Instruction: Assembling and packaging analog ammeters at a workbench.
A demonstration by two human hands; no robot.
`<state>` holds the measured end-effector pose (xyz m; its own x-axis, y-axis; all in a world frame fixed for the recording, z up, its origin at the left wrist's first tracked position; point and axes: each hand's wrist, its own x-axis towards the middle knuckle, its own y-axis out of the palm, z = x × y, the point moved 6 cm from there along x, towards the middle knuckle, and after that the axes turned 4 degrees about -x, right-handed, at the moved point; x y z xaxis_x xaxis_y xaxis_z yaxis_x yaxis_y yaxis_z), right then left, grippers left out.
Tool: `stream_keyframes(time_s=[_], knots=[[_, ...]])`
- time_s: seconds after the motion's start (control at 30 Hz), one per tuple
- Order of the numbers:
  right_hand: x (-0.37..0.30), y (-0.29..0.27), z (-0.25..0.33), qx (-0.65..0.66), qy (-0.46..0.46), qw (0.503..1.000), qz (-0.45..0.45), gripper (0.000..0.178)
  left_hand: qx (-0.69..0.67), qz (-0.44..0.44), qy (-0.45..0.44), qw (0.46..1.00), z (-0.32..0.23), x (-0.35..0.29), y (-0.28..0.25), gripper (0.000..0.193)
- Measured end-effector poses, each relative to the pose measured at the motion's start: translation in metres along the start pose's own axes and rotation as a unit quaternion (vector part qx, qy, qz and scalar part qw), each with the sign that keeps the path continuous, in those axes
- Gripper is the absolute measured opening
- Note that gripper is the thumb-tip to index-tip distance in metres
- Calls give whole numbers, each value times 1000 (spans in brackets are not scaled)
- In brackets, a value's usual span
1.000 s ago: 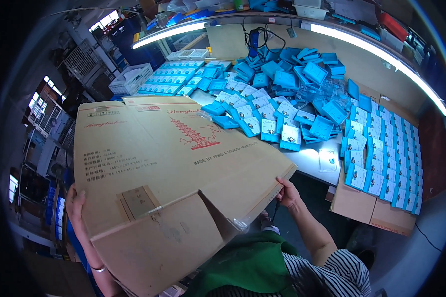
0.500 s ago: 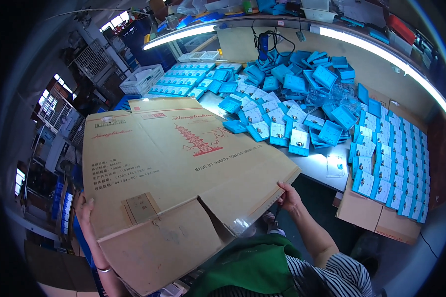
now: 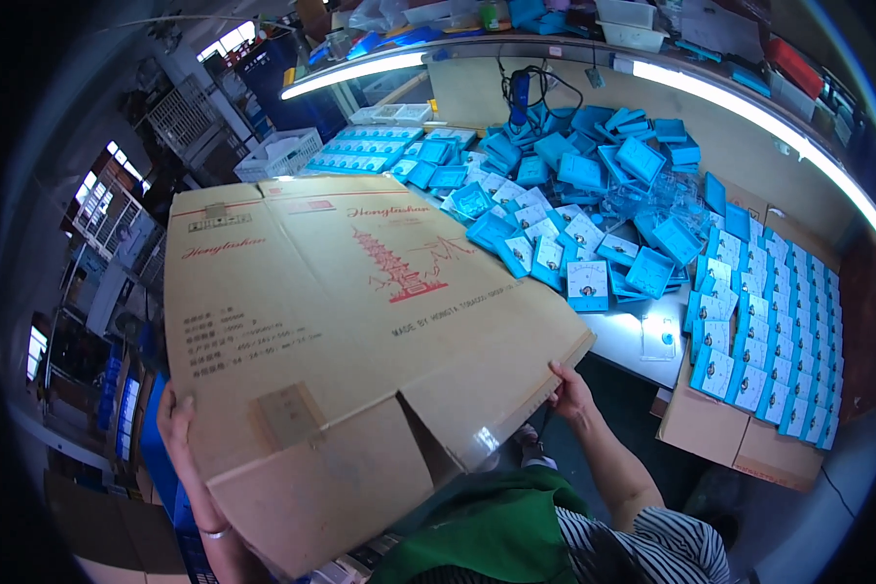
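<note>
A large flattened cardboard box (image 3: 341, 321), brown with red and dark print, is held tilted in front of me by both hands. My left hand (image 3: 177, 423) grips its left edge, fingers partly hidden behind the board. At the lower right corner, my right hand (image 3: 569, 391) pinches the edge with the thumb on top. The lower flaps hang toward me with a gap between them. Beyond the board's far edge lie several blue boxes with white cards (image 3: 548, 258) on the worktable (image 3: 633, 336).
Empty blue trays (image 3: 579, 167) lie heaped at the back of the table. On the right, rows of blue carded boxes (image 3: 774, 341) rest on another cardboard sheet (image 3: 706, 425). A white basket (image 3: 280, 154) stands back left. A lamp tube (image 3: 769, 136) hangs overhead.
The cardboard has shifted slightly right, its far edge tilting a little, with both hands still on it. A carded box near its right edge now shows its face more squarely.
</note>
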<state>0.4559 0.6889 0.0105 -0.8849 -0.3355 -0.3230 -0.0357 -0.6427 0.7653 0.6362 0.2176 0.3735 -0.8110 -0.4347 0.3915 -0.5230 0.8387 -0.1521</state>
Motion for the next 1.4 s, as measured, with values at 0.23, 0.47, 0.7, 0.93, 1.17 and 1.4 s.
stream_keyframes(time_s=[0.23, 0.47, 0.7, 0.93, 1.17, 1.4], knots=[[-3, 26, -1, 12, 23, 1000, 17, 26, 18, 3, 26, 999, -12, 10, -40, 52], [0, 16, -25, 29, 49, 997, 55, 29, 79, 30, 9, 996, -8, 5, -91, 55], [-6, 34, -35, -8, 89, 994, 58, 33, 83, -8, -19, 996, 9, -9, -146, 59], [-13, 52, -57, -28, 121, 990, 63, 35, 98, 4, -69, 993, -6, -36, -168, 62], [-10, 84, -104, -46, 222, 967, 114, 39, 153, -33, -76, 985, -19, -73, -210, 60], [35, 87, -151, -507, 259, 805, 167, 53, 215, -143, -16, 966, -61, -76, -188, 57]])
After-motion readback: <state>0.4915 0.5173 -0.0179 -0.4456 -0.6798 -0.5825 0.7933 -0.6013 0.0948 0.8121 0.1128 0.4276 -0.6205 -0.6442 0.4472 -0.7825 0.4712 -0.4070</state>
